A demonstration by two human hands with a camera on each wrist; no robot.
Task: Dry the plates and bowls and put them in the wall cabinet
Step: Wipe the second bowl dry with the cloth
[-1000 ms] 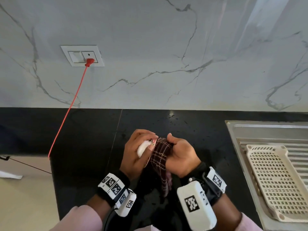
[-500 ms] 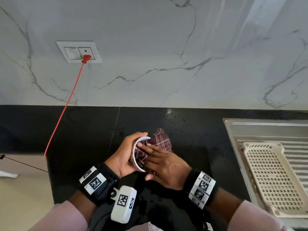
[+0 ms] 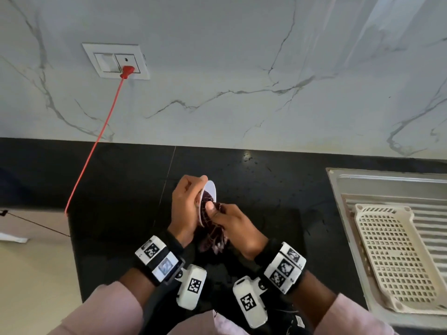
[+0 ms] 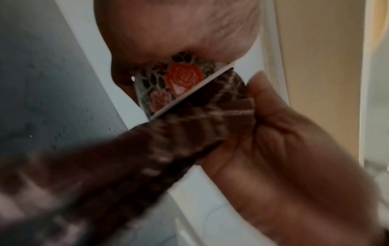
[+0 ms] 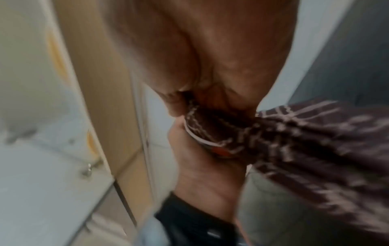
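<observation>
A small white bowl [image 3: 210, 191] with a rose pattern on its outside [image 4: 181, 81] is held on edge over the black counter [image 3: 121, 184], its mouth facing right. My left hand [image 3: 187, 204] grips it from behind. My right hand [image 3: 232, 221] pinches a dark maroon checked cloth [image 3: 214, 234] and pushes it into the bowl's mouth. The cloth [image 4: 189, 119] fills the opening, and its loose end hangs down between my wrists. In the right wrist view the bowl's white rim [image 5: 202, 140] shows beside the bunched cloth [image 5: 294, 138]. The wall cabinet is out of view.
A steel sink drainboard [image 3: 338, 180] with a cream perforated rack [image 3: 391, 257] lies at the right. A red cord [image 3: 96, 143] runs from a wall socket [image 3: 116, 61] down past the counter's left edge. A marble backsplash rises behind.
The bowl has turned in my left hand and risen a little; my right hand has shifted from lying across its mouth to pinching the cloth inside it.
</observation>
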